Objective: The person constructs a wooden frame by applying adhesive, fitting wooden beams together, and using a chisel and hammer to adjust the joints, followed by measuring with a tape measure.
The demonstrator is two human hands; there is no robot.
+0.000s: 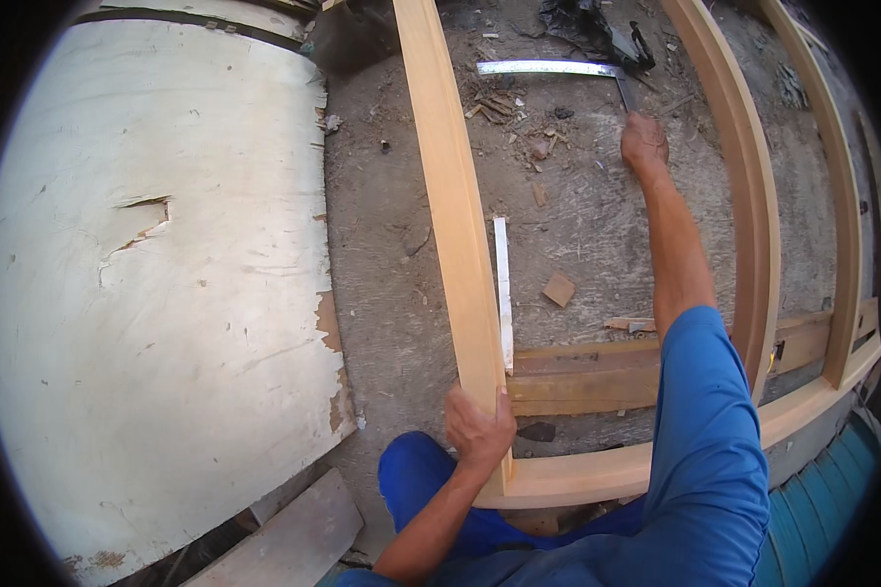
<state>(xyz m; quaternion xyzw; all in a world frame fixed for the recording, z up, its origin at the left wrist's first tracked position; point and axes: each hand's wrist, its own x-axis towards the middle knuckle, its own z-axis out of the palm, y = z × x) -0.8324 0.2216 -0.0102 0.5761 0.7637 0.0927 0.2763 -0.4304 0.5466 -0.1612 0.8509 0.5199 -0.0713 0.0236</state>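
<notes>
My left hand [478, 425] is wrapped round the near end of a long pale wooden beam [450, 205], close to where it meets a crosswise beam [582, 474]. The two form a corner of a wooden frame. Out ahead on the right, my right hand [645, 143] is closed on the dark handle of a try square [548, 67]. Its metal blade points left, over the floor and apart from the beam. Inside the frame, a narrow white strip [503, 293] lies along the beam's right side.
A worn white board [157, 254] with a torn hole lies at the left. More frame beams [744, 186] curve up at the right. A wood offcut [559, 290], debris and black plastic [592, 29] lie on the dirty floor. Thick timber [587, 389] runs crosswise; teal corrugated material [822, 504] is lower right.
</notes>
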